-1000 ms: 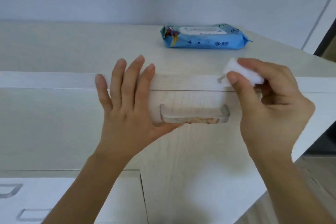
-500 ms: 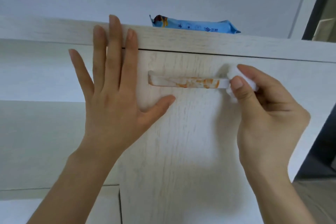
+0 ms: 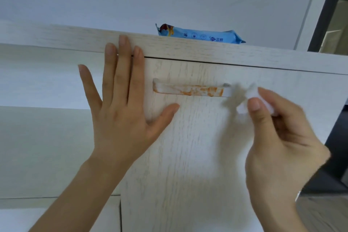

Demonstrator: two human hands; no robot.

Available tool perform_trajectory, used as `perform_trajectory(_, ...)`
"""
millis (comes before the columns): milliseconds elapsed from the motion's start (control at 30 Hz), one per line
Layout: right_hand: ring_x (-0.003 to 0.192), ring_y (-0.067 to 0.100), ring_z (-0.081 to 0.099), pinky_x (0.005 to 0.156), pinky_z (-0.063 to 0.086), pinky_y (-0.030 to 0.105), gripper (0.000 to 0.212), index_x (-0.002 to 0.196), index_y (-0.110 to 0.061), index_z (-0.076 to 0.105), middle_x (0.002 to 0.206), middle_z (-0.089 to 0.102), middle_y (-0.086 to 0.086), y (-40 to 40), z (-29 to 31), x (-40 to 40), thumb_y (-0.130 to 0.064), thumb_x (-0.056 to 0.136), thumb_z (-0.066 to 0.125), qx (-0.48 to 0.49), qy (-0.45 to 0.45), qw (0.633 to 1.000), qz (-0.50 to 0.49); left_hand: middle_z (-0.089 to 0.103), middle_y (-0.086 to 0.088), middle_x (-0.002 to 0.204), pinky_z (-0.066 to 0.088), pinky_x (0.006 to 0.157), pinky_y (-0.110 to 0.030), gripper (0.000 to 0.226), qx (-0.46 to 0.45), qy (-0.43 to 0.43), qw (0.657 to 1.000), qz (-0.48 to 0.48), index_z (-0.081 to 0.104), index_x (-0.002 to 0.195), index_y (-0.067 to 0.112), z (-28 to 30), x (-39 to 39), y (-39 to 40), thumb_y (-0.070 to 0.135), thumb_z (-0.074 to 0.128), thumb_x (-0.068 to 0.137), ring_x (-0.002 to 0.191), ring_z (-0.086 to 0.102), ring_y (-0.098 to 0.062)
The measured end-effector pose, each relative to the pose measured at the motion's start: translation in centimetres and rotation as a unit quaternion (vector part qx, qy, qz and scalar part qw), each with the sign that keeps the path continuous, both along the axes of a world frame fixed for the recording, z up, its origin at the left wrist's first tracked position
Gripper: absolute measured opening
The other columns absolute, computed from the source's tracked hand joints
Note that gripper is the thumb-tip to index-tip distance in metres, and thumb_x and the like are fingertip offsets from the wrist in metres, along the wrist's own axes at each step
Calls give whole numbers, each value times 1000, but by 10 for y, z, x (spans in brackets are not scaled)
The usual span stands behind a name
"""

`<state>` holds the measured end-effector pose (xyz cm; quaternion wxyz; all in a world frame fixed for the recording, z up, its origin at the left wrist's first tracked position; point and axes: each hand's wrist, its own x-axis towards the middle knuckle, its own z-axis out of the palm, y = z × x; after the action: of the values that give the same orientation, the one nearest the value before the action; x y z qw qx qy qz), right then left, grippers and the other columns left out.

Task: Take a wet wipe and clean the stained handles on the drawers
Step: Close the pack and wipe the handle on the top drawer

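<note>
Since 0.5 s ago the right hand (image 3: 278,137) has backed off a touch: the wet wipe (image 3: 250,98) was pressed on the right end of the handle (image 3: 190,90), and now sits just beside that end, slightly lower, motion-blurred. Left hand (image 3: 122,103) hasn't shifted, flat on the drawer front (image 3: 188,156), fingers (image 3: 123,58) spread apart w/ tips up on the edge of the top panel (image 3: 207,51), thumb out under the handle's left part.

Right-hand fingers are clamped on the wipe, thumb in front and the rest behind, wad bunched small.

Key relation: handle lies to the left of the wipe, long axis horizontal, a recessed slot in the drawer front. Orange stain covers approx its middle and right part; left end looks cleaner. Right hand is nearer the stained end, so the stroke prob. runs right-to-left along the slot, toward the left thumb.

Surface: pale wood-grain laminate, smooth, should wipe easily; the slot's inner lip may trap residue. Room: clear drawer face below and right of the handle; the left thumb limits a long sweep. Wipe pack (image 3: 199,34) is up on top, well apart.
</note>
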<state>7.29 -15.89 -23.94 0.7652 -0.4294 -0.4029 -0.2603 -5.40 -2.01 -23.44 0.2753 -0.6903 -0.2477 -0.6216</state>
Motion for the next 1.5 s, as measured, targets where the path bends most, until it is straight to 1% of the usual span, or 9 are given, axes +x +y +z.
perform_trajectory(133, 98, 2, 58, 87, 44, 16, 23, 103, -23, 61, 102, 61, -11, 7, 6, 7, -10, 85, 66, -32, -167, 983, -69, 13, -17, 150, 3, 113, -56, 82, -4, 2, 1000, 11, 20, 144, -7, -13, 3, 0, 56, 39, 94, 141, 15, -37)
perform_trajectory(267, 96, -7, 56, 82, 43, 11, 21, 103, -18, 62, 99, 61, -7, 11, 3, 12, -7, 86, 65, -18, -162, 984, -70, 15, -17, 150, 5, 113, -55, 82, -4, -9, 1000, 10, 21, 144, -6, -13, 4, 1, 55, 40, 94, 141, 15, -37)
perform_trajectory(567, 91, -6, 56, 83, 43, 13, 19, 101, -26, 60, 98, 60, -13, 5, 8, 22, -12, 88, 62, 0, -147, 987, -72, 15, -18, 150, 6, 114, -55, 81, 7, -9, 1000, 2, 21, 143, -6, -13, 4, 3, 55, 41, 93, 141, 16, -37)
perform_trajectory(667, 95, -4, 57, 85, 45, 14, 20, 102, -22, 61, 100, 60, -10, 8, 7, 15, -9, 87, 64, -12, -173, 982, -72, 15, -18, 150, 6, 114, -55, 81, 6, -10, 1000, 5, 21, 144, -5, -14, 4, 3, 54, 41, 92, 141, 16, -37)
perform_trajectory(933, 96, -5, 58, 82, 47, 14, 22, 103, -16, 63, 98, 63, -2, 16, -2, 7, -5, 84, 65, 10, -133, 990, -46, 16, -17, 149, 8, 114, -54, 80, 11, -14, 1000, -17, 21, 143, -5, -12, 4, 3, 53, 42, 92, 140, 16, -38)
perform_trajectory(1067, 95, -6, 58, 82, 45, 12, 22, 103, -16, 63, 98, 62, -6, 10, 4, 13, -6, 84, 66, -1, -148, 988, -44, 16, -17, 149, 8, 114, -54, 80, 11, -14, 1000, -18, 23, 143, -6, -13, 4, 3, 53, 42, 93, 140, 16, -38)
perform_trajectory(1133, 94, -4, 58, 85, 45, 15, 22, 102, -20, 63, 98, 62, -9, 8, 11, 15, -8, 85, 66, 7, -151, 988, -32, 15, -17, 149, 8, 114, -53, 80, 9, -11, 1000, -21, 23, 143, -7, -13, 4, 3, 53, 42, 93, 140, 15, -38)
perform_trajectory(1267, 95, 11, 58, 87, 44, 17, 22, 103, -16, 63, 101, 61, -6, 10, 12, 11, -6, 85, 68, -17, -243, 966, -86, 15, -18, 149, 9, 114, -54, 80, 5, -10, 1000, -17, 23, 143, -7, -13, 4, 2, 52, 43, 92, 140, 15, -38)
perform_trajectory(1500, 94, 11, 59, 88, 44, 15, 22, 104, -14, 62, 99, 62, -6, 7, 6, 16, -5, 85, 67, -23, -222, 970, -99, 15, -18, 149, 11, 114, -54, 80, 9, -18, 1000, -18, 24, 142, -7, -13, 5, 2, 52, 44, 92, 140, 17, -37)
